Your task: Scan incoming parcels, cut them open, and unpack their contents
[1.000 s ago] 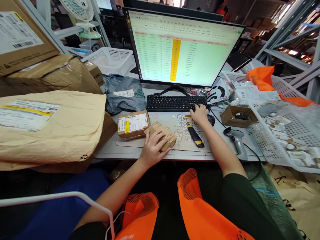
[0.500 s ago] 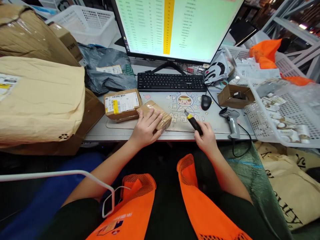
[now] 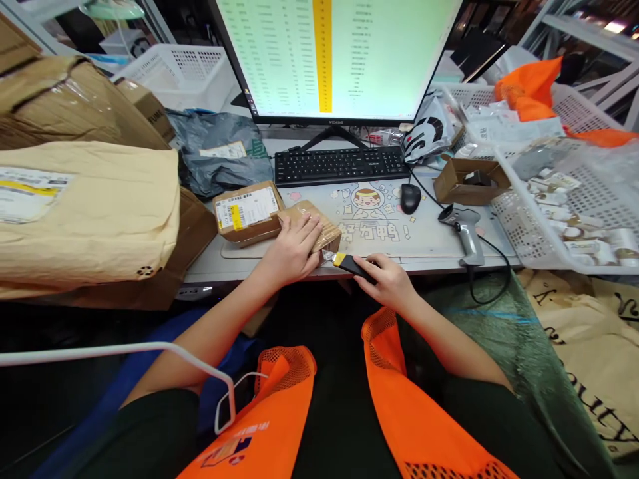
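My right hand (image 3: 387, 283) is closed round a utility knife (image 3: 352, 265), its blade (image 3: 328, 255) at the near right end of the small box (image 3: 327, 231). My left hand (image 3: 293, 251), loosely curled, grips that box at the near edge of the counter (image 3: 204, 268). I'd cut shallow, keeping the left fingertips clear.

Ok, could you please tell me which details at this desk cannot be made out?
All in the head view:
- Inside of the small box: hidden by its cardboard.
- Part of its top: under the left hand.
- Rear of the cutter: covered by the right hand.
- Monitor top: cut off by the upper edge.
- Labelled box: fine print too small.
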A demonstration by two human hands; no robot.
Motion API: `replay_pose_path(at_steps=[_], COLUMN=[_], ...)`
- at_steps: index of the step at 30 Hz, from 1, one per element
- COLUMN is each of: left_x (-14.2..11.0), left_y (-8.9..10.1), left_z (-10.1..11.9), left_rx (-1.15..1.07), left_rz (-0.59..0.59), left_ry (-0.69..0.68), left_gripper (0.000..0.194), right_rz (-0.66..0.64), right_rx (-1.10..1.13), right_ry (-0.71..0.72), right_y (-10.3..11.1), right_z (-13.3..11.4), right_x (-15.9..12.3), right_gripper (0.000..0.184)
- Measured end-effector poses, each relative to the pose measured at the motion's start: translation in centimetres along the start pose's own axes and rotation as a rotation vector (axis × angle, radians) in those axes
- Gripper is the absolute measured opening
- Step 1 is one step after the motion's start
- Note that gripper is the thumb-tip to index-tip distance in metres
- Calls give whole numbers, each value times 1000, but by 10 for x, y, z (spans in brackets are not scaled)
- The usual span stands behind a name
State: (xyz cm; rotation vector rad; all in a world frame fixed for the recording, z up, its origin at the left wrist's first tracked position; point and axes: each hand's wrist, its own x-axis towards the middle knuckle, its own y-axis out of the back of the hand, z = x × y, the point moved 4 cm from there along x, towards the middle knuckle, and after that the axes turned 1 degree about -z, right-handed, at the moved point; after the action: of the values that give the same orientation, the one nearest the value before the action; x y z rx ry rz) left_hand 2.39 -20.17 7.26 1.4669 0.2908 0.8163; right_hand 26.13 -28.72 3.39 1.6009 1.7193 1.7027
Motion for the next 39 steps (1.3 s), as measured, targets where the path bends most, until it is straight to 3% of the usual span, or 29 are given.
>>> replay_pose_path(at_steps=[10,16,21,27,30,34,39], left_x=[-1,0,2,1,2,3,-12], left_y=[4,4,5,7,5,1,11], left_z=[1,3,4,6,8,5,-13], left_rx=[0,13,17,12,7,-19,-129], left_rz=[-80,-116,-149,-158,-156,-128,-114], left_ry=[28,42,52,72,65,53,-20], left_gripper=[70,70,72,72,71,68,69], right_rz=[4,36,-10,80,52,40,160], right_rx=[-27,-42,-35,-3,-11,-52,-101], right_ry=[-20,27,-4,25,-2,-93,-429], right_y=[-13,-10,-11,-18,-21,-11,17], right_z=[4,4,6,4,7,30,78], right_x=[4,3,5,2,5,7,-23], right_gripper=[38,37,37,35,35,38,48])
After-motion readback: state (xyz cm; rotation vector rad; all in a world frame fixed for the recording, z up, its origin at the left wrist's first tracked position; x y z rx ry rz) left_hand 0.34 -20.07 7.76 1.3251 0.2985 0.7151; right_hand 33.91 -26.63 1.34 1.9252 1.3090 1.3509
